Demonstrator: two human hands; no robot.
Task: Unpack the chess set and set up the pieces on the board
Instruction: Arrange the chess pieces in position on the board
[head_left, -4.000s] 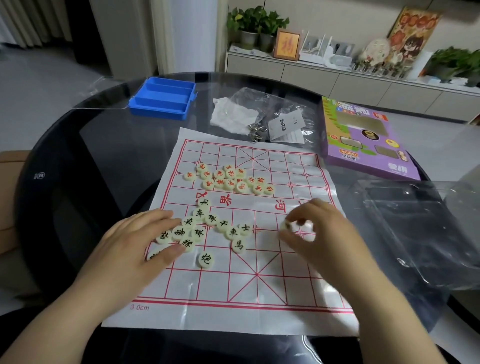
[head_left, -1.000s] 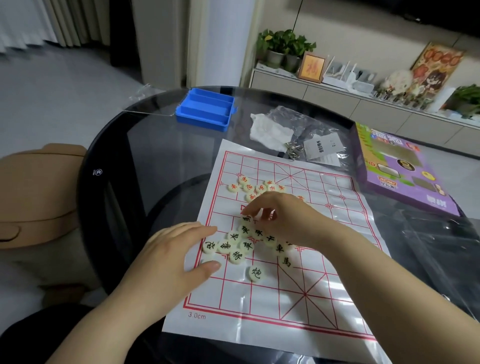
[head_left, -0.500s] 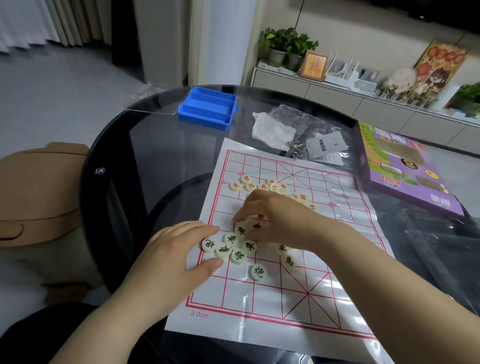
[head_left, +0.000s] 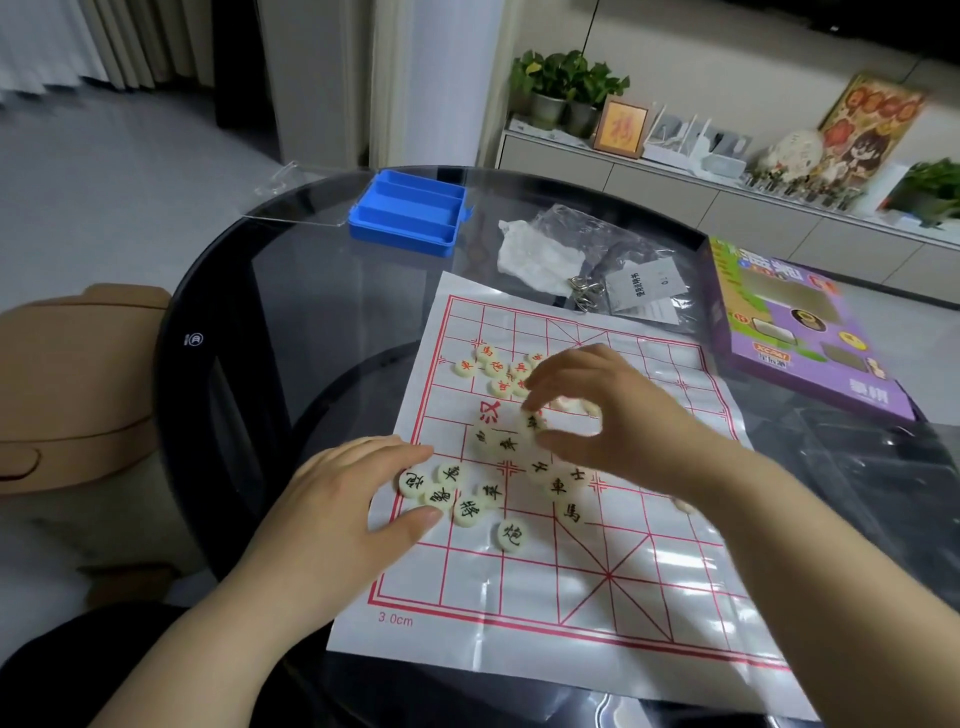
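A white paper chess board (head_left: 623, 597) with red lines lies on the round glass table (head_left: 311, 322). Cream discs with red characters (head_left: 493, 369) are bunched on its far half. Black-lettered discs (head_left: 470, 509) are scattered near the middle left. My left hand (head_left: 337, 499) lies flat at the board's left edge, its fingers and thumb touching the nearest black-lettered discs. Over the board's middle, my right hand (head_left: 623, 426) curls and pinches one black-lettered disc (head_left: 532, 423) between forefinger and thumb.
An open blue plastic case (head_left: 410, 213) stands at the far left of the table. Behind the board lie a crumpled white tissue (head_left: 530, 254) and a clear bag with a leaflet (head_left: 644, 291). A purple box (head_left: 800, 332) and clear wrapping (head_left: 857, 467) are on the right. A tan chair (head_left: 67, 384) is at the left.
My right hand came from the board's right side to the middle pile and now pinches a black-lettered disc there. My left hand has stayed at the left edge.
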